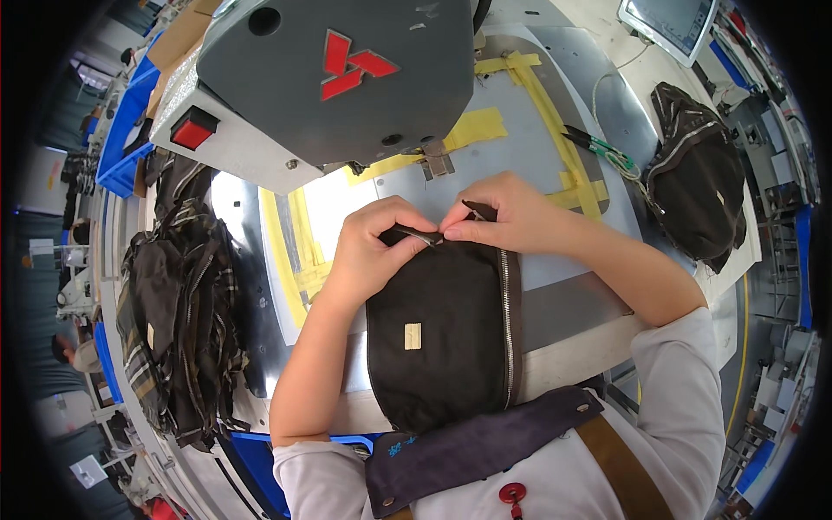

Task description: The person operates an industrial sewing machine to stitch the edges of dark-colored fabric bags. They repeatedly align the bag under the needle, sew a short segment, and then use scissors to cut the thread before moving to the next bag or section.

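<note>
Across the pale counter [572, 348], dark fabric pieces [186, 321] heap at left; at its near edge, the left hand [373, 247] and right hand [507, 212] pinch the top of a dark brown fabric panel [442, 295] with a cream label [412, 336], its marking illegible from here, and a silver zipper [507, 321] down the right. Both grips partly hide the top.

Left hand [374, 249] and right hand [505, 215] close together at the far edge of a dark zippered panel [451, 347]
</note>
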`<state>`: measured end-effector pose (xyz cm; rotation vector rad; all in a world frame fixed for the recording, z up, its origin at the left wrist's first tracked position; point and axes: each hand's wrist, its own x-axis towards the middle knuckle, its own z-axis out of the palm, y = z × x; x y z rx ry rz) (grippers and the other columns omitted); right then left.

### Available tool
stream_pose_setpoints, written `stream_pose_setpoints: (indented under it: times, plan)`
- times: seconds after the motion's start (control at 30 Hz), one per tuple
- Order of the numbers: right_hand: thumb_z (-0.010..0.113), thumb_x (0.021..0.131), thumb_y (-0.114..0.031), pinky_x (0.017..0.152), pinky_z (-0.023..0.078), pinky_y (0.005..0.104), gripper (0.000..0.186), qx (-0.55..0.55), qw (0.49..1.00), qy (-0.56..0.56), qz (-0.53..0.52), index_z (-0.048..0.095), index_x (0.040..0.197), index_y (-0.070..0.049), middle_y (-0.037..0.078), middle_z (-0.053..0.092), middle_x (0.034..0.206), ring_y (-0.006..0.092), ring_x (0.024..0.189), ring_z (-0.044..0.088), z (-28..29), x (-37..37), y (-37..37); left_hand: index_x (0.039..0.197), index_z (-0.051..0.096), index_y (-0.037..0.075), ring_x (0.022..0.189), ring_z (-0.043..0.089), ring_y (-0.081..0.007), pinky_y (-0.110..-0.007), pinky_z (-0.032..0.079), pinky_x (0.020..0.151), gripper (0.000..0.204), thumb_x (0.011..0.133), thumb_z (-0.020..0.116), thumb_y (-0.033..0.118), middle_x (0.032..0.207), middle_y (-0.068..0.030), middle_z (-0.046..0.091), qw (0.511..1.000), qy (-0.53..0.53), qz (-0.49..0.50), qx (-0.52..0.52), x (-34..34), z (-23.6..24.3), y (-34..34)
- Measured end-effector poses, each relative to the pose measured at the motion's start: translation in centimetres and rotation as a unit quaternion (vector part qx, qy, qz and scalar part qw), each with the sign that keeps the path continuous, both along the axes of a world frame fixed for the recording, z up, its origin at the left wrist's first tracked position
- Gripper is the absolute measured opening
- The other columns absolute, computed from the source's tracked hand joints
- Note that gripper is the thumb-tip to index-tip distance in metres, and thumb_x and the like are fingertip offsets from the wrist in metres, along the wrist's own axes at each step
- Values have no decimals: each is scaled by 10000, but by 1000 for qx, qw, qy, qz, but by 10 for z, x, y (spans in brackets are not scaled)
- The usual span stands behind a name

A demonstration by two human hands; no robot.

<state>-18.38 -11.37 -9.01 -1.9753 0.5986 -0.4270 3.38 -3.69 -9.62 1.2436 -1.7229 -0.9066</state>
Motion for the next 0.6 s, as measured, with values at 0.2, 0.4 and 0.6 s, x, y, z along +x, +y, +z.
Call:
stream_pose_setpoints:
  times: [0.2,0.4,0.6]
  plan:
    - [642,872,-236,641,474,366,201,-65,997,-2,47,691,901,-44,116,658,767,276,692,623,0,1,1,836,669,3,769,643,-178,-279,503,722,164,695,731,-52,823,-62,670,1000,-10,-14,18,0,-1,0]
    - [630,862,-204,628,480,371,170,-78,995,11,57,678,892,-44,130,651,749,300,675,625,-3,0,3,839,671,17,772,651,-186,-288,507,713,170,701,764,-15,822,-60,677,999,-29,-15,36,-3,-1,1]
    - [656,792,-169,608,472,346,164,-86,995,-11,-46,639,850,-17,123,636,724,255,645,615,-8,8,17,824,667,52,782,653,-202,-312,521,675,220,654,776,-37,863,-47,680,996,-42,23,-77,-8,-4,3]
